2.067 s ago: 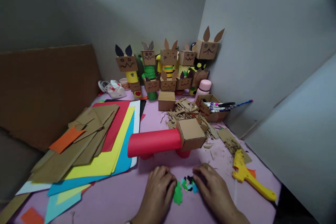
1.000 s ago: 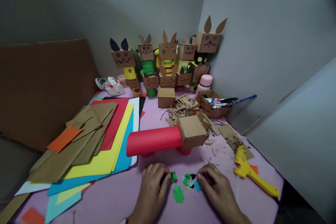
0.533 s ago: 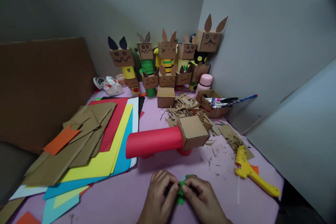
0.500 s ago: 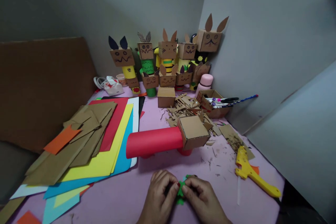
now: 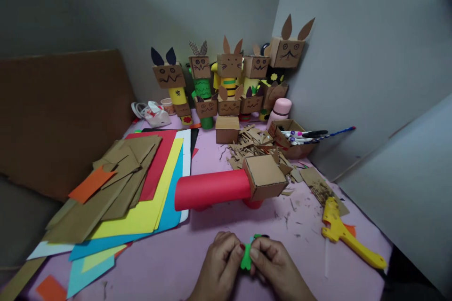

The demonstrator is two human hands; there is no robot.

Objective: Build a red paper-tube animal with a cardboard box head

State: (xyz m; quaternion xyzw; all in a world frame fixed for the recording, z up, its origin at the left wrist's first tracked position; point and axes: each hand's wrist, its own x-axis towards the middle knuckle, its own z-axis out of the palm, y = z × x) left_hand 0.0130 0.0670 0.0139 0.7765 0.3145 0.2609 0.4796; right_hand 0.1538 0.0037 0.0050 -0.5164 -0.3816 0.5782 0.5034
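Observation:
Close to the table's front, my left hand (image 5: 223, 263) and my right hand (image 5: 273, 263) pinch a small green paper piece (image 5: 246, 257) between them. Its lower edge looks scalloped, and the fingers cover part of it. A bit of green and something dark show just above my right fingertips, too small to make out. Beyond the hands lies a red paper tube (image 5: 212, 190) joined to a cardboard box head (image 5: 266, 176), with a short red piece under the head.
Left are stacked coloured sheets (image 5: 155, 216) topped by cardboard pieces (image 5: 116, 188). A yellow glue gun (image 5: 348, 237) lies right. Behind are cardboard scraps (image 5: 252, 143), a box of pens (image 5: 294, 143), a pink bottle (image 5: 280, 110) and several cardboard animal figures (image 5: 229, 66).
The green piece has turned between my fingers, so its flat side and scalloped lower edge show more. The whole view has shifted slightly, moving the table things to the right.

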